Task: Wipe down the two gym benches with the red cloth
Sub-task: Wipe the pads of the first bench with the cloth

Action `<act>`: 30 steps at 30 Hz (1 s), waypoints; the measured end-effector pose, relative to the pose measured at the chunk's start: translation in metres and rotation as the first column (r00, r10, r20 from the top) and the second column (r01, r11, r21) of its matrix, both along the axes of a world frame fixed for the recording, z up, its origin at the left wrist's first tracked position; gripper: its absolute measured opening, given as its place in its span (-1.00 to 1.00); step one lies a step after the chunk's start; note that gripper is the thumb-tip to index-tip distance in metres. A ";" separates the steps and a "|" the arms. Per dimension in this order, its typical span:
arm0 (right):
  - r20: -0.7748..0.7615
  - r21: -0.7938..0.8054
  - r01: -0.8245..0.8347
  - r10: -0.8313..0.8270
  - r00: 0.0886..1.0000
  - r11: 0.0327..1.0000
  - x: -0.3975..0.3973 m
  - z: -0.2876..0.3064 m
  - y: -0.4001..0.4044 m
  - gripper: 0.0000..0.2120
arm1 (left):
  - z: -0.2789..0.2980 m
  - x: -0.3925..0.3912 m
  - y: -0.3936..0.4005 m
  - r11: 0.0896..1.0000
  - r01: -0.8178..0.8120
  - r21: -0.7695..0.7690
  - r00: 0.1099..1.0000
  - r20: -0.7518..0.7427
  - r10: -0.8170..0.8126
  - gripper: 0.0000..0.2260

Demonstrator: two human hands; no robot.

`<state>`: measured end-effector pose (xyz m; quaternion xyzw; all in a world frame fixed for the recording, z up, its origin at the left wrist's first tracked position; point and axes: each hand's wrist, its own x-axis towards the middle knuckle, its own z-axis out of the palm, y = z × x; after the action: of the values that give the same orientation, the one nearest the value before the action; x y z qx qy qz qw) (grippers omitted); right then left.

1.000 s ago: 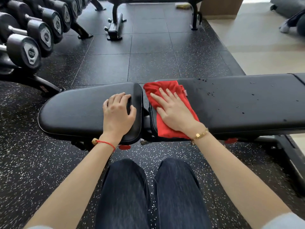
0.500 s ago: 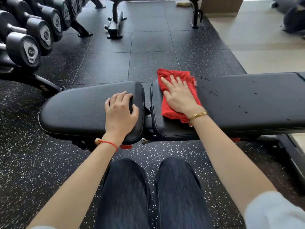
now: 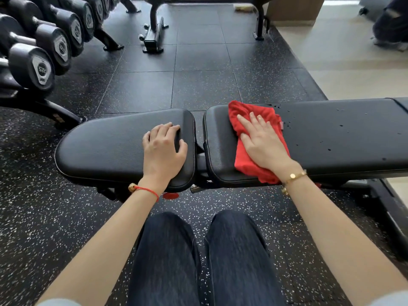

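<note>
We pressed the red cloth [image 3: 260,142] under our flat-fingered right hand [image 3: 262,140]; our left hand [image 3: 164,146] rested, fingers bent, on the seat pad [image 3: 106,146]. Droplets [image 3: 341,125] toward the back pad's [image 3: 342,138] far edge might be missed.

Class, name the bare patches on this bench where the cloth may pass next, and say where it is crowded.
Free: the seat pad left of the left hand, and the droplet-speckled back pad right of the red cloth. Crowded: around the gap between pads, where the right hand presses the cloth.
</note>
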<state>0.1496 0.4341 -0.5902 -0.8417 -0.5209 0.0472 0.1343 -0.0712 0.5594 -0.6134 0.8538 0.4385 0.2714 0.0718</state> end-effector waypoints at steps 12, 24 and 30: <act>-0.040 0.021 -0.076 0.077 0.996 0.997 -0.022 -0.001 -0.003 -0.47 | 0.004 -0.003 -0.002 0.998 0.052 -0.020 0.999 0.013 -0.052 -0.71; -0.012 0.035 -0.011 0.012 1.000 0.999 -0.028 -0.003 -0.011 -0.48 | 0.027 0.018 -0.031 0.968 0.246 -0.049 0.966 0.093 -0.241 -0.70; -0.010 0.054 -0.031 0.032 0.999 0.998 -0.025 -0.003 -0.016 -0.48 | 0.021 0.060 -0.060 0.966 0.233 -0.115 0.972 0.056 -0.228 -0.65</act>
<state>0.1243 0.4185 -0.5933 -0.8292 -0.5344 0.0397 0.1590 -0.0115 0.4997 -0.5924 0.8872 0.3500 0.2522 0.1636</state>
